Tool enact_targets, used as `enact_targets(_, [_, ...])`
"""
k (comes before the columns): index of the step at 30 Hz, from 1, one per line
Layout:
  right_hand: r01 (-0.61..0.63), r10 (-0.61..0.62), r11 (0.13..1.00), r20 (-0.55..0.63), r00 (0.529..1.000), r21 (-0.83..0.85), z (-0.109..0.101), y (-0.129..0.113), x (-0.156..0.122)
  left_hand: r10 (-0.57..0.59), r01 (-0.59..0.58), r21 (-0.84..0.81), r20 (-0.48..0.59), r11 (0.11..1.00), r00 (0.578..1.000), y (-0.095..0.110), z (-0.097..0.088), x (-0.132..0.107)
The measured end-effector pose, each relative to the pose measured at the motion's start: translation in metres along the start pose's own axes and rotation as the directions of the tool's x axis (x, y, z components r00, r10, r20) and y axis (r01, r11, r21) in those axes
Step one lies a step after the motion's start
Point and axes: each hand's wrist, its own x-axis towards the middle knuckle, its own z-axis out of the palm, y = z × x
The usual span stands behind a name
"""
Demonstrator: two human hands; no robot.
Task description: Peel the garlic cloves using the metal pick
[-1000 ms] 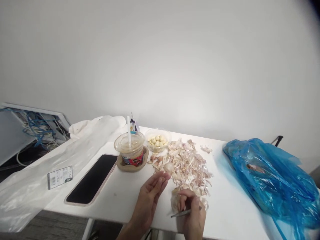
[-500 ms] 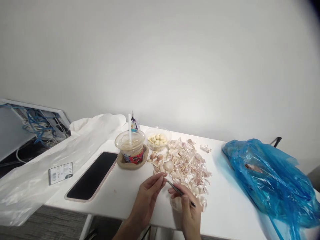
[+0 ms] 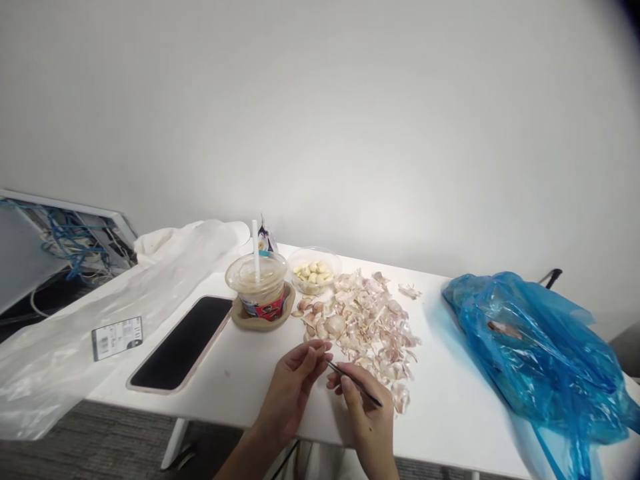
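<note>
My left hand [image 3: 295,377] is closed in a pinch on a small pinkish piece, apparently a garlic clove [image 3: 321,349], mostly covered by the fingertips. In my right hand [image 3: 365,400] is a slim, dark metal tool [image 3: 361,388], maybe tweezers; its tip reaches my left fingertips. Just beyond both hands spreads a heap of garlic skins [image 3: 370,313]. Several unpeeled garlic cloves [image 3: 317,307] lie at its left edge. Behind them stands a clear plastic bowl [image 3: 330,255] with peeled cloves [image 3: 313,272] inside.
Left of the bowl, a lidded drink cup [image 3: 260,280] with a straw sits in a cardboard holder [image 3: 263,325]. A phone [image 3: 185,343] lies beside a clear plastic bag [image 3: 65,360]. On the right rests a blue plastic bag [image 3: 540,353]. A wall closes off the table's [image 3: 440,393] back.
The view has shifted slightly, so the table items sit a little higher and further left. The tool lies at a flatter-looking angle, its tip still at my left fingertips.
</note>
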Motion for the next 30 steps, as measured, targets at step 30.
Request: enact_targets(30, [-0.05,0.05,0.999,-0.015,0.999,-0.004,-0.0014,-0.0032,0.0035,-0.068,0.056,0.082,0.142,0.995,0.988,0.0032,0.0054,-0.0039])
